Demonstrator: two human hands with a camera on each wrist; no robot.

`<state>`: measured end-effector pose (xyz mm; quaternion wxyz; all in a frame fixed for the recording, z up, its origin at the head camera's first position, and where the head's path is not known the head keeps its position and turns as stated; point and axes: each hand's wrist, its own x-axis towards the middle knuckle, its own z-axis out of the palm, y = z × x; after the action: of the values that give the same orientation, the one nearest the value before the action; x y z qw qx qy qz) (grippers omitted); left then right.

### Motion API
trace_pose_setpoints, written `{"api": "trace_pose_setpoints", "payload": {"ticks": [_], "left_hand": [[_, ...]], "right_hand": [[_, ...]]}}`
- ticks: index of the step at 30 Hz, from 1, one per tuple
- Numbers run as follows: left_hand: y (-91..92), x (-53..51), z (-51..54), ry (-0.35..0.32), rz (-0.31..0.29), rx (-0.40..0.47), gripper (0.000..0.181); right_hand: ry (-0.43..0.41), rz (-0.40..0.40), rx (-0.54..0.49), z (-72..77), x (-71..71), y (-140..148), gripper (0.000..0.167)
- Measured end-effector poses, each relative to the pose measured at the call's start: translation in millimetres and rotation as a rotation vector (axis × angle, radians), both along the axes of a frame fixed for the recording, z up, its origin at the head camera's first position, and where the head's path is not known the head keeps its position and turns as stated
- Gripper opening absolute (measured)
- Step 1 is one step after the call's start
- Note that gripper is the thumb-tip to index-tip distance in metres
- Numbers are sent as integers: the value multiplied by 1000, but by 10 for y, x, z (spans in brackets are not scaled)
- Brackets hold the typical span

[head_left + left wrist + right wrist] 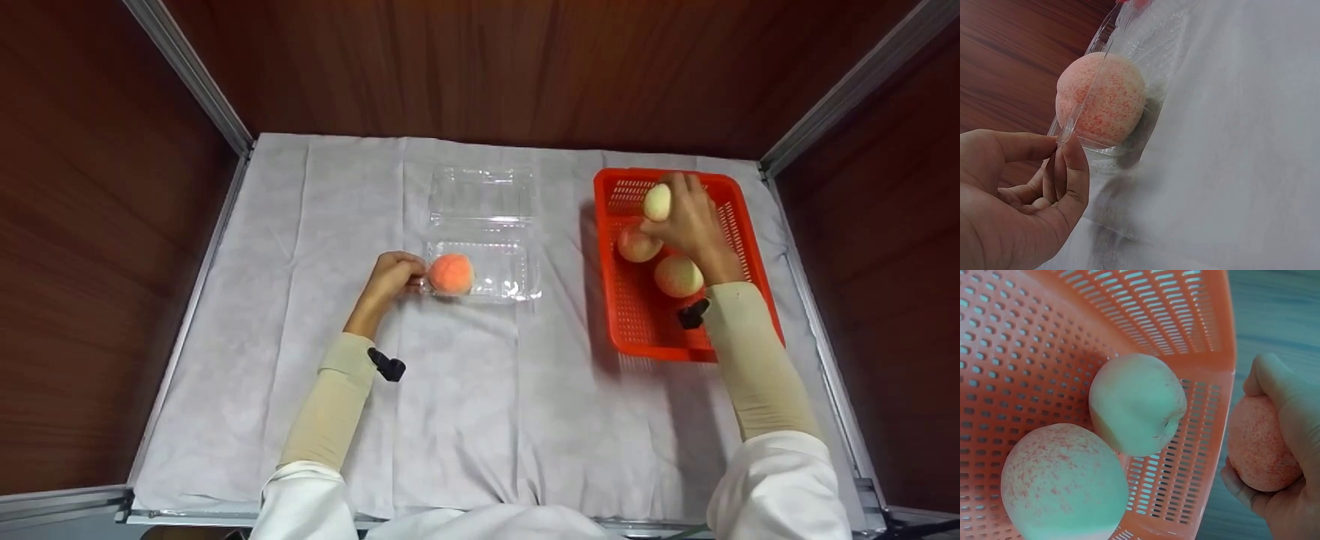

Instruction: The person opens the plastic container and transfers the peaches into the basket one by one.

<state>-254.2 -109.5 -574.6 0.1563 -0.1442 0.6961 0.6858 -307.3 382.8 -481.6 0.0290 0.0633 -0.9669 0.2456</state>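
Note:
A clear plastic clamshell box [496, 271] lies opened out, its lid [481, 193] spread toward the back. Inside its left end sits a pink-orange peach [450, 274], also large in the left wrist view. My left hand [391, 279] pinches the box's left rim between thumb and fingers [1075, 169]. On the right, my right hand [691, 225] grips another peach [1262, 445], raised over the far part of the red basket [613, 330]. Below it, two more peaches [679, 276] [1138, 404] rest on the basket floor.
White cloth [465, 405] covers the table, with some creases. Dark wood-grain panels [480, 67] stand at the back and both sides, joined by metal rails [199, 79]. The basket's raised slotted walls surround the peaches.

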Motion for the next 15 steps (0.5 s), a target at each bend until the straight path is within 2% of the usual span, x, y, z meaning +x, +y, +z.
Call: {"api": "trace_pose_setpoints", "payload": {"ticks": [6, 15], "left_hand": [[17, 13, 2, -7, -2, 13, 21], [19, 13, -1, -7, -8, 29, 25]], "right_hand": [[3, -16, -7, -34, 1, 73, 72], [-48, -68, 1, -59, 11, 152, 75]]}}
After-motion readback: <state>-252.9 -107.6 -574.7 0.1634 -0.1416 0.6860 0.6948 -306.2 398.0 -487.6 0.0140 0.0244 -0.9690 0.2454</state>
